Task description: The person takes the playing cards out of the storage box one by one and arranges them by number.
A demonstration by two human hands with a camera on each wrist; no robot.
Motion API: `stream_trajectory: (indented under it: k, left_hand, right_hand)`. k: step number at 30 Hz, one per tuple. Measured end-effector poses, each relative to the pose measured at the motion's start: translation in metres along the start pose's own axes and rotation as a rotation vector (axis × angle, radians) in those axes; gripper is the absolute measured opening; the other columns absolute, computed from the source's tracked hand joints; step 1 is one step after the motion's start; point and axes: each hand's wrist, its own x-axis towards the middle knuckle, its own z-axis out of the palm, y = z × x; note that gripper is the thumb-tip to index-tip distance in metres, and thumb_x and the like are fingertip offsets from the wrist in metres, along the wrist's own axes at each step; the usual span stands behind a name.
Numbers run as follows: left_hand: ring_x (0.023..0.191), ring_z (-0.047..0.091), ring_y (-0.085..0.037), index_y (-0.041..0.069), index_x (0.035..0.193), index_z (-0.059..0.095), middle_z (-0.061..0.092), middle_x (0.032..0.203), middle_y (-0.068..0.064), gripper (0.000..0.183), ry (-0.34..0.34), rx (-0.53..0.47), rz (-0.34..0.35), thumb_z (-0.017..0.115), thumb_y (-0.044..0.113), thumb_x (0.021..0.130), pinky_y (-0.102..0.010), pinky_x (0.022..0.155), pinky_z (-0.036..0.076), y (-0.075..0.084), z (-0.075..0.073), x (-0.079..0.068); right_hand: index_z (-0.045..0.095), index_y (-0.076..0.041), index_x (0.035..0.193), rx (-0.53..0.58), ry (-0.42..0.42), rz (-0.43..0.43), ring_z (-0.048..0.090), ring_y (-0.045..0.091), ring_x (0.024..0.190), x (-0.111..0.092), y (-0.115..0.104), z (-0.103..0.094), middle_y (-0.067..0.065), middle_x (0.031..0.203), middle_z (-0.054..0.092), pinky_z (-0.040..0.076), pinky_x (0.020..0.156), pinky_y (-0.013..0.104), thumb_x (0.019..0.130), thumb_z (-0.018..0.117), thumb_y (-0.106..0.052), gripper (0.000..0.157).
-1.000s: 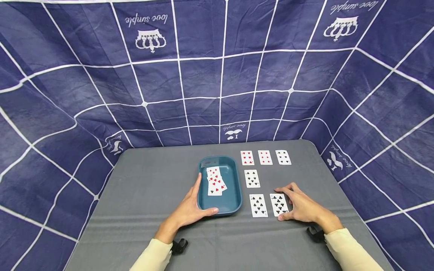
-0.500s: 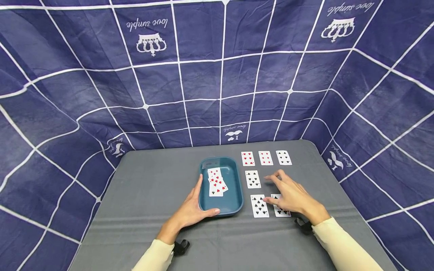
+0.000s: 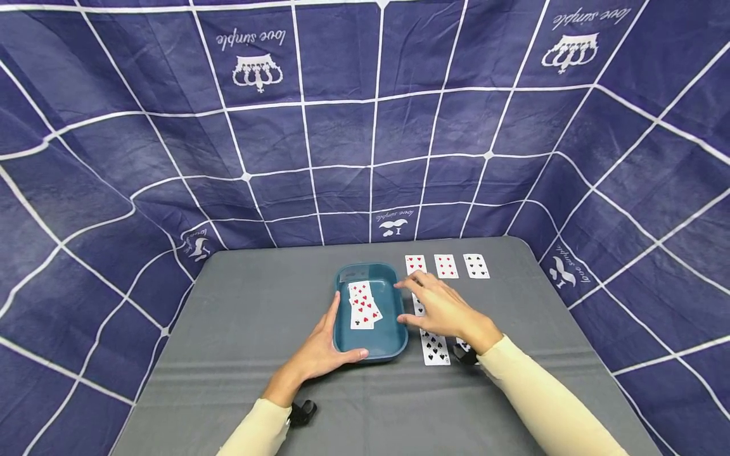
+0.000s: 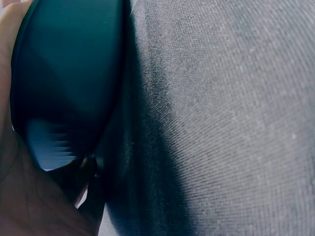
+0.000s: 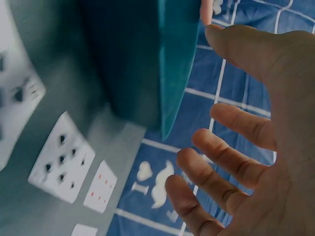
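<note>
My left hand [image 3: 319,351] grips the near left corner of a teal tray [image 3: 403,335], thumb along the near rim and fingers along the left side. Overlapping playing cards [image 3: 360,305] lie face up inside. My right hand [image 3: 441,307] is spread at the tray's right rim, thumb and fingers apart. In the right wrist view, nothing is between its fingers [image 5: 236,157], which are beside the teal tray wall [image 5: 179,64]. Whether they touch the rim is unclear. Under the right hand and forearm, a spade card [image 3: 435,349] and other cards are partly covered.
Along the back right lie a red heart card [image 3: 415,263], a red diamond card [image 3: 446,266] and a black spade card [image 3: 476,266]. The grey tablecloth [image 3: 256,304] covers the table. Blue gridded curtains [image 3: 342,133] hang behind and at both sides.
My right hand has left the club card at the lower right and moved left, over the other cards, to the tray's right rim. The left hand stays on the tray.
</note>
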Motion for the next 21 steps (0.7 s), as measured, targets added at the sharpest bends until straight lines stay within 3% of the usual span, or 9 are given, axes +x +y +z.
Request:
stream_trajectory:
  k: [4, 11, 21]
  left_hand:
    - [0.172, 0.039, -0.055, 0.037, 0.189, -0.003, 0.024, 0.193, -0.025, 0.147, -0.007, 0.012, -0.015, 0.098, 0.068, 0.087, -0.079, 0.132, 0.041, 0.000, -0.001, -0.001]
    - [0.173, 0.037, -0.054, 0.037, 0.189, -0.003, 0.023, 0.193, -0.024, 0.147, -0.005, 0.004, -0.016, 0.098, 0.068, 0.087, -0.077, 0.134, 0.040, -0.001, -0.002, -0.001]
    - [0.174, 0.037, -0.053, 0.034, 0.190, -0.002, 0.025, 0.192, -0.025, 0.146, 0.002, -0.008, 0.012, 0.099, 0.066, 0.088, -0.077, 0.134, 0.039, -0.002, 0.001, -0.003]
  right_hand:
    - [0.069, -0.017, 0.160, 0.020, -0.075, -0.028, 0.072, 0.028, 0.119, 0.022, -0.011, 0.006, 0.007, 0.146, 0.068, 0.064, 0.101, 0.055, 0.098, 0.097, -0.044, 0.073]
    - [0.065, -0.014, 0.165, 0.012, -0.192, -0.073, 0.071, 0.033, 0.133, 0.057, -0.031, 0.014, 0.011, 0.154, 0.066, 0.066, 0.106, 0.057, 0.100, 0.096, -0.040, 0.077]
    - [0.063, -0.016, 0.168, 0.020, -0.361, -0.010, 0.066, 0.033, 0.139, 0.084, -0.049, 0.036, 0.008, 0.164, 0.061, 0.065, 0.110, 0.056, 0.092, 0.104, -0.038, 0.090]
